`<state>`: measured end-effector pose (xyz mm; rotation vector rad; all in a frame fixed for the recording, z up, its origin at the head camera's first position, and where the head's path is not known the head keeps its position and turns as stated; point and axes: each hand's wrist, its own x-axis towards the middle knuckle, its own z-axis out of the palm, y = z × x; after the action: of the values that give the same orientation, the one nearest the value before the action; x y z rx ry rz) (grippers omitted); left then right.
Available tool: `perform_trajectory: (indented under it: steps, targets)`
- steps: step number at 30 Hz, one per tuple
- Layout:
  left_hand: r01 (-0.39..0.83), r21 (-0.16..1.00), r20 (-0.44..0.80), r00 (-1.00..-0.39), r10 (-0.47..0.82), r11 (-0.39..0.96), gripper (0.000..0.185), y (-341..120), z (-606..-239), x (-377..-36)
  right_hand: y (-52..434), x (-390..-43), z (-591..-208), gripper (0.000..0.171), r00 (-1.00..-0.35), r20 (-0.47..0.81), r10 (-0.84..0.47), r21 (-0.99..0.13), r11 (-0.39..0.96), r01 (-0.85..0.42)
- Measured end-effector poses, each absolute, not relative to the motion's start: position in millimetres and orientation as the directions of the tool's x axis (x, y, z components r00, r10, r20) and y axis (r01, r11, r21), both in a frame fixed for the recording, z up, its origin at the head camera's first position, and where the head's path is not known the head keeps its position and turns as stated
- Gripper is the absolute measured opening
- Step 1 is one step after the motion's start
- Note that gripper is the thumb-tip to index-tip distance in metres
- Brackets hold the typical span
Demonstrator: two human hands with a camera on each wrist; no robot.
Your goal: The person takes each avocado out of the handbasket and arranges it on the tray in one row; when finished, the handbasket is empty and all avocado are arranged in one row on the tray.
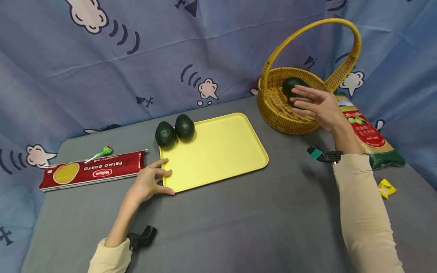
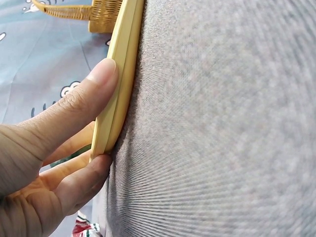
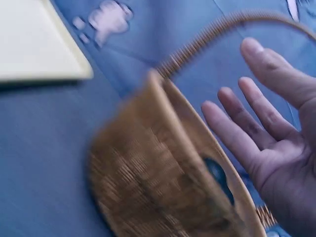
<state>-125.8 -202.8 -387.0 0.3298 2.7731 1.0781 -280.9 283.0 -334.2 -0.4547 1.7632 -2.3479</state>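
My left hand (image 1: 149, 182) holds the near left corner of the yellow tray (image 1: 218, 151): the thumb lies on top of the rim and the other fingers (image 2: 81, 177) curl under it against the grey cloth. My right hand (image 1: 315, 104) is over the wicker basket (image 1: 276, 108), fingers straight and spread, gripping nothing. It hovers just in front of 1 dark avocado (image 1: 290, 85) that lies inside the basket; I cannot tell if the fingertips touch it. In the right wrist view the picture is blurred, and only a dark spot of the avocado (image 3: 217, 173) shows behind the basket wall.

On the tray there are 2 more avocados (image 1: 175, 130), side by side and touching, at the far left corner. So I count 3 avocados: 1 in the basket, 2 on the tray. The tall handle of the basket arches above my right hand.

Left of the tray lies 1 red spaghetti pack (image 1: 92, 170), just beside my left hand, and behind it 1 green lollipop (image 1: 100, 152). Right of the basket, partly hidden by my wrist, lies 1 bag with green fruits printed on it (image 1: 370, 134). Near my right sleeve is 1 small yellow wrapper (image 1: 386, 188). All stand on the grey table (image 1: 239, 220), with a blue cartoon curtain (image 1: 170, 49) behind.
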Motion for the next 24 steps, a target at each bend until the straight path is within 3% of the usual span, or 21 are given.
perform_trajectory:
  steps: [5,10,17,24]
  targets:
    - [0.135,0.690,-0.069,-0.966,0.250,0.711,0.058,-206,-387,-124,310,-308,-328,0.049,-0.986,-0.017,-0.166,-0.967,-0.248,0.059]
    - [0.126,0.702,-0.074,-0.966,0.248,0.701,0.059,-207,-388,-124,329,-328,-325,0.052,-0.984,-0.144,-0.102,-0.977,-0.144,0.158]
    - [0.148,0.696,-0.062,-0.963,0.263,0.703,0.058,-205,-387,-127,344,-343,-325,0.052,-0.984,-0.174,-0.040,-0.982,-0.068,0.177]
    - [0.122,0.713,-0.075,-0.966,0.248,0.691,0.056,-206,-388,-129,347,-351,-329,0.064,-0.980,-0.195,-0.033,-0.975,0.115,0.190]
